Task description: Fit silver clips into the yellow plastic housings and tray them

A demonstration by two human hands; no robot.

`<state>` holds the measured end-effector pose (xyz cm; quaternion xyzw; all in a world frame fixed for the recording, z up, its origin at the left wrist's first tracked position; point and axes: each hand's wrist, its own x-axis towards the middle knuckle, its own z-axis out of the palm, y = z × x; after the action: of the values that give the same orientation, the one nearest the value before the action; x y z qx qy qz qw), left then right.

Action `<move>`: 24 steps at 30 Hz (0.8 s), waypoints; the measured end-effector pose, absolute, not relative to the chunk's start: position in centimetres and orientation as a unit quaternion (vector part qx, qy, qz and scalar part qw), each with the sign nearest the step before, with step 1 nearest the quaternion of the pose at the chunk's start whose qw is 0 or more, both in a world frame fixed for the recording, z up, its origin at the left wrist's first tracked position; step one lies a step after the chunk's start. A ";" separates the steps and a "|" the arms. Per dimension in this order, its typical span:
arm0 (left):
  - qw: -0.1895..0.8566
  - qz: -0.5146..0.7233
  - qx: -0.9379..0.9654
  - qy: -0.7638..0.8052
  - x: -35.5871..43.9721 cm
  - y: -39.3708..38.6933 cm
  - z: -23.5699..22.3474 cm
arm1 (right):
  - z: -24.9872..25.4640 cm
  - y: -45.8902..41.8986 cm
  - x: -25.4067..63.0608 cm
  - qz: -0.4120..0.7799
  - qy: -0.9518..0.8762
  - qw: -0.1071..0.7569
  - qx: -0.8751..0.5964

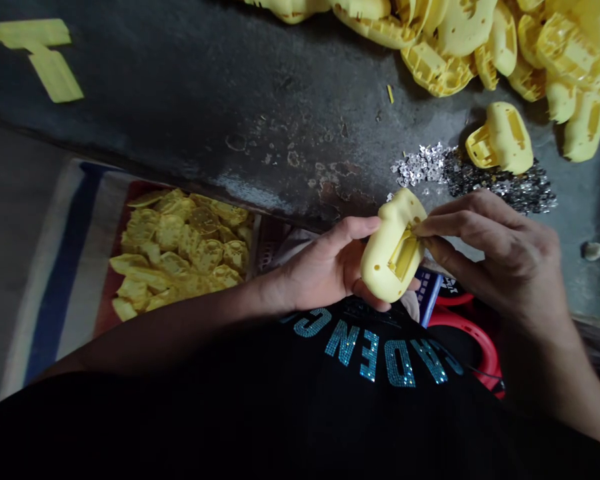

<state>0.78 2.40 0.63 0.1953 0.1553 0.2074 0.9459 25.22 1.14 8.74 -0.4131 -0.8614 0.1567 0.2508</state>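
A yellow plastic shell (386,257) with a rectangular battery slot rests in my left hand (325,267), thumb on its upper edge and fingers curled beneath. My right hand (500,247) pinches at the end of that slot. Whatever its fingertips hold is too small or too hidden to make out. Just beyond the right hand lies a pile of small shiny metal pieces (425,164), brighter on the left and darker on the right. Another yellow shell (510,137) sits on the darker part of the pile.
A heap of yellow shells (440,67) covers the table's far right. Flat yellow strips (55,73) lie at the far left. Below the table edge, a red box (111,313) holds many yellow parts. A small whitish lump (593,251) is on the right of the dark worktable (180,87).
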 end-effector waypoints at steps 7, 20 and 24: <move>0.945 0.209 0.190 0.163 0.8 2.4 1.1 | 8.1 0.2 24.9 0.158 -0.829 0.318 -0.432; 0.836 0.351 0.342 0.246 0.0 0.1 2.6 | 5.4 0.6 24.4 0.323 -0.733 0.356 -0.481; 0.791 0.360 0.412 0.274 -1.5 -0.6 2.1 | 3.9 0.3 23.0 0.246 -0.745 0.413 -0.463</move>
<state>-1.51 -0.59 2.11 0.4115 0.2742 0.3601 0.7911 22.98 0.27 3.92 -0.4625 -0.7451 0.2462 0.4127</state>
